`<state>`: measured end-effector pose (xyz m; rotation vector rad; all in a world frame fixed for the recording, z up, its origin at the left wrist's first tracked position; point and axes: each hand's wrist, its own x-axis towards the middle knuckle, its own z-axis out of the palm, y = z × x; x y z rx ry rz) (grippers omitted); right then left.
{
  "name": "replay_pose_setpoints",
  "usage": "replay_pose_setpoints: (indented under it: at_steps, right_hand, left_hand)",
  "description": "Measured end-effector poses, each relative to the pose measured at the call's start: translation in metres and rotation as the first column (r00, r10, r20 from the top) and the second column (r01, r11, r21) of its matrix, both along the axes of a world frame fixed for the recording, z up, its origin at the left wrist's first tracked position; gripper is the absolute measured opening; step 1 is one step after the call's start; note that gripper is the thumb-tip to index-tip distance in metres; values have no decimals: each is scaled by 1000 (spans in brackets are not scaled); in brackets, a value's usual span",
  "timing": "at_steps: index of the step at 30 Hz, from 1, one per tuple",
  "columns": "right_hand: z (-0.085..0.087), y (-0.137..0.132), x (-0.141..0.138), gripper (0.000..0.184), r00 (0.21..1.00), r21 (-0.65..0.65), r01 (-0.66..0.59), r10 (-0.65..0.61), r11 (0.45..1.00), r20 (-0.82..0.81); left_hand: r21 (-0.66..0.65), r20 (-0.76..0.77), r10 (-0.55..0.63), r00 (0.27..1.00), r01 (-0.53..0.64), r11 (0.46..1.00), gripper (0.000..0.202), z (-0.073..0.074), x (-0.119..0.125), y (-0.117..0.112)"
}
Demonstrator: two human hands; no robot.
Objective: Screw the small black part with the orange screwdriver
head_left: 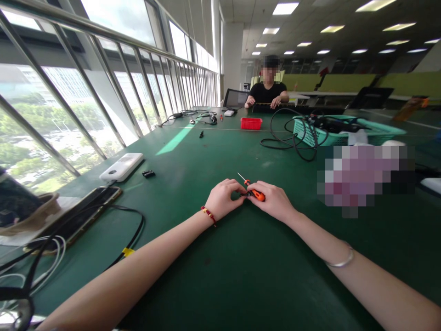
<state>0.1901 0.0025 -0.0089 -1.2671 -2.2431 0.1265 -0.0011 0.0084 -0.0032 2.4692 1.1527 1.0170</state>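
Note:
Both my hands meet on the green table [241, 276] in front of me. My right hand [272, 200] is closed around a small orange-handled screwdriver [255, 192], whose thin shaft points up and to the left. My left hand [223, 197] is curled, its fingertips pinched on a small dark part that I cannot make out, right against the screwdriver. A red bead bracelet is on my left wrist and a silver bangle on my right.
A white power bank [121, 166], a small black part [148, 174] and a phone [81, 214] with cables lie at the left. A red tray [251, 123], a teal basket [341, 133] of cables and a seated person [268, 89] are farther off.

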Motion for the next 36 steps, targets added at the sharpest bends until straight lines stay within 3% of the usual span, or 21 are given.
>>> replay_pose_setpoints:
  at_steps: [9,20,31,36]
  right_hand:
    - [-1,0,-2,21,996,-31,20,-17,999,88]
    - [1,-1,-1,21,999,-43,25,-24,999,34]
    - [1,0,1,24,999,-26,44,-44,999,-27]
    - [0,4,5,23,994,-29,81,-82,996,-70]
  left_hand:
    - [52,-29,59,998,-57,997,11,-1,1,-2]
    - [54,-4,24,1000,-23,998,14,-1,0,-1]
    - [56,-19,96,995,-94,994,7,0,0,-4]
    - [27,-49,13,999,-11,1000,6,1,2,-7]
